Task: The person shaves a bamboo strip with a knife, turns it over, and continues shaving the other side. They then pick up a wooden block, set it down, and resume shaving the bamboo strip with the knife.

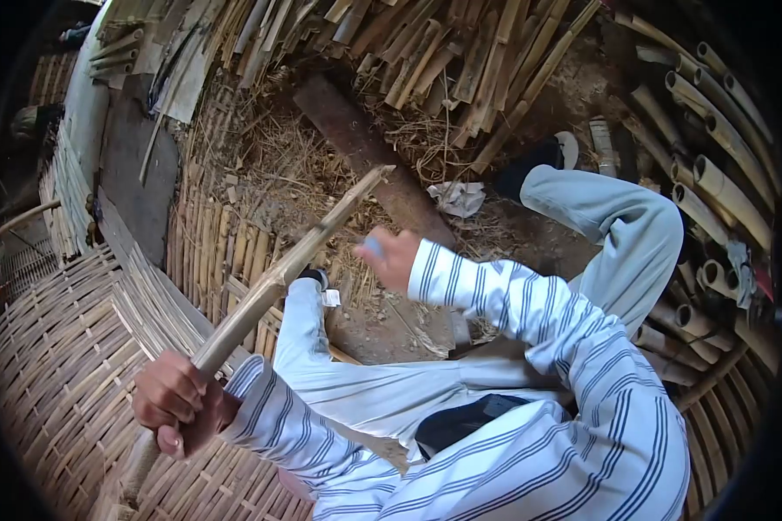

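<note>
My left hand (178, 404) is closed round a long split bamboo piece (265, 286) at the lower left. The piece slants up and to the right, with a pale shaved face and a narrow, pointed far end. My right hand (393, 260) is closed in a fist just right of the piece's middle, apart from it. A small blue-grey end (373, 246) shows at its fingers, but what it belongs to cannot be made out.
A dark log (365, 143) lies on the ground among shavings. Split bamboo strips (469, 61) are heaped behind it. Bamboo tubes (712, 182) are stacked at the right. A woven bamboo mat (61, 365) is at the left, and a crumpled paper (457, 199) lies beside the log.
</note>
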A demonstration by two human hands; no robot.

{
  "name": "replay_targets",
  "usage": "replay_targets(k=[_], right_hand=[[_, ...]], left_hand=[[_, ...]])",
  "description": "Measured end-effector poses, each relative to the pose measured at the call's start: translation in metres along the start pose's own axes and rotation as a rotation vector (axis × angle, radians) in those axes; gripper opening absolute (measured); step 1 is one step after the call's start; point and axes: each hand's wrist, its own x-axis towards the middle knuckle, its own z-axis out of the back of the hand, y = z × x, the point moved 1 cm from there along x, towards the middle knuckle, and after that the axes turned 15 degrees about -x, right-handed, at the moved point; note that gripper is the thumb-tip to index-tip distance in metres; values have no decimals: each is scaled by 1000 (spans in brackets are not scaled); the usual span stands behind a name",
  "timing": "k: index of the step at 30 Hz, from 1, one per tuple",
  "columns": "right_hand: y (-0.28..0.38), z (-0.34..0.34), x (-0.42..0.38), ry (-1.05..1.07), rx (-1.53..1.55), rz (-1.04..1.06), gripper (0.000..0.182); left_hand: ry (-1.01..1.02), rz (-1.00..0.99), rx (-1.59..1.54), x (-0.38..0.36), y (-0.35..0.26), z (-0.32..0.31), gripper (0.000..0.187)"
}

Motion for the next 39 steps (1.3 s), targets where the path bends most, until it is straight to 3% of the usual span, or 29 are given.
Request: replay_targets(k=[3, 4, 5, 6, 8, 11, 12, 15, 18, 20, 22, 24, 26, 28, 33, 36, 39], right_hand=[[-7, 13, 13, 152, -10, -168, 45], [-52, -21, 48, -29, -118, -199, 46], [-95, -39, 84, -67, -448, 31, 52], [-185, -117, 140, -201, -342, -294, 42], [-149, -88, 117, -176, -159, -484, 42], [-91, -79, 52, -248, -185, -98, 37], [-71, -54, 44, -136, -7, -189, 37], [-82, -57, 56, -100, 19, -34, 49], [-144, -80, 88, -45, -116, -447, 53], [-169, -75, 99, 30, -110, -563, 60], [-160, -74, 100, 4, -96, -611, 53], [-146, -63, 69, 18, -205, -377, 53], [-151, -72, 65, -41, -213, -328, 54], [-169, -104, 61, -137, -146, -458, 55], [-179, -67, 60, 29, -221, -402, 69], [-173, -60, 55, -10, -277, -325, 68], [-146, -61, 50, -17, -248, -376, 68]], left_hand=[[5, 7, 27, -1, -2, -2, 36], [9, -15, 43, -1, -1, -2, 36], [29, 0, 27, -2, -2, -3, 37], [57, 12, 1, -2, -1, -4, 36], [127, 19, 59, 3, 3, -2, 35], [-125, -88, 145, 4, 2, 2, 33], [-169, -92, 159, 6, 6, 3, 33], [-262, -71, 207, 5, -6, 10, 31], [-274, -93, 287, 4, -10, 15, 30], [-321, -114, 289, 8, -4, 7, 30], [-384, -146, 289, 17, 5, 2, 30], [-434, -184, 302, 20, 8, 3, 31], [-464, -204, 326, 21, 9, 4, 31], [-482, -184, 351, 18, 6, 4, 31], [-459, -184, 305, 10, 3, 3, 30], [-433, -180, 227, 3, 4, -4, 29], [-447, -212, 234, -2, 9, -18, 27]])
